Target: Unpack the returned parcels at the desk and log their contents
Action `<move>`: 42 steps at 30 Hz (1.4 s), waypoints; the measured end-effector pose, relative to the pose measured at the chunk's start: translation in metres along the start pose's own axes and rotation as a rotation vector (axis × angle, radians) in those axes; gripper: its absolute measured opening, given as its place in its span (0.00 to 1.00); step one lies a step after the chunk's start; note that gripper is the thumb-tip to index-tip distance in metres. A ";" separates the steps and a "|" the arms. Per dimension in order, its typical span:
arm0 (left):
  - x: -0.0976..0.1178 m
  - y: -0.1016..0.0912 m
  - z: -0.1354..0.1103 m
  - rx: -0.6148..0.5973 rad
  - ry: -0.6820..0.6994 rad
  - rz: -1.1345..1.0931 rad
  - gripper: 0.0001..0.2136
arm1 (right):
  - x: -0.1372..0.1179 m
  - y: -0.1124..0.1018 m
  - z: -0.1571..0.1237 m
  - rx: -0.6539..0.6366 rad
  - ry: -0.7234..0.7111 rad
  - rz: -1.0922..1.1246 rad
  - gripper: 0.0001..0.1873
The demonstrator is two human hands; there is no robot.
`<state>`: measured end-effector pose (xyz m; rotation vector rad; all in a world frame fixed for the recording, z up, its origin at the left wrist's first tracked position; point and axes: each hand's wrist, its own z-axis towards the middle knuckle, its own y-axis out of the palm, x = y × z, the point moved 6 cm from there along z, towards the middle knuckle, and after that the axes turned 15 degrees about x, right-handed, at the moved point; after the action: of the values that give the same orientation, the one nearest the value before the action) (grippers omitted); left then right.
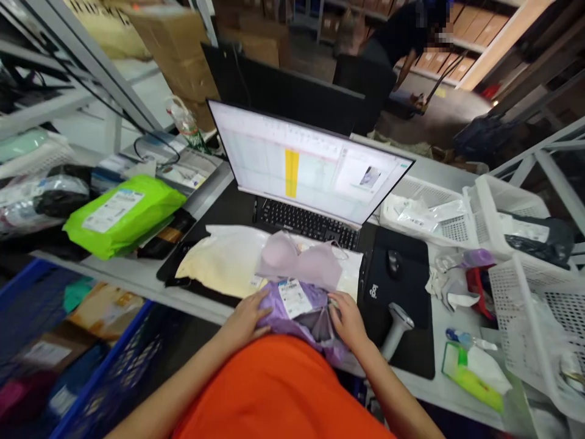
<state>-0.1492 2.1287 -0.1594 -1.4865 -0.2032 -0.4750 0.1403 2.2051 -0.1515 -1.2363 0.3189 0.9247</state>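
A purple plastic mailer bag [274, 311] with a white label [294, 297] lies at the table's front edge, against the orange shirt. Its left side is held by my left hand [245, 321], fingers curled on the plastic. My right hand [350, 318] grips the right side, thumb and fingers closed near a dark grey, partly hidden part of the bag's contents. Just beyond it rests a pale pink bra [299, 261], cups up. Under the bra, a white and yellowish plastic bag [223, 259] spreads across the black mat.
Behind stand a keyboard [306, 222] and a lit monitor [306, 161]. To the right are a mouse [393, 262], a barcode scanner [397, 329] and white baskets [516, 305]. A green parcel [123, 213] lies left, above a blue crate [103, 372]. A person [393, 36] is beyond.
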 end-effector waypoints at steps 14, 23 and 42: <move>0.009 0.015 0.008 -0.017 -0.004 0.059 0.10 | -0.012 0.039 -0.077 -0.443 -0.155 -0.148 0.14; 0.044 0.027 0.012 -0.020 0.190 -0.093 0.13 | -0.046 0.051 -0.052 -0.490 -0.193 -0.087 0.16; -0.025 -0.016 0.053 0.389 -0.317 -0.258 0.13 | 0.108 0.049 0.066 0.233 0.826 0.007 0.45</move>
<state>-0.1701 2.1853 -0.1511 -1.1492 -0.7051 -0.3756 0.1527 2.3125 -0.2336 -1.3478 1.0514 0.3225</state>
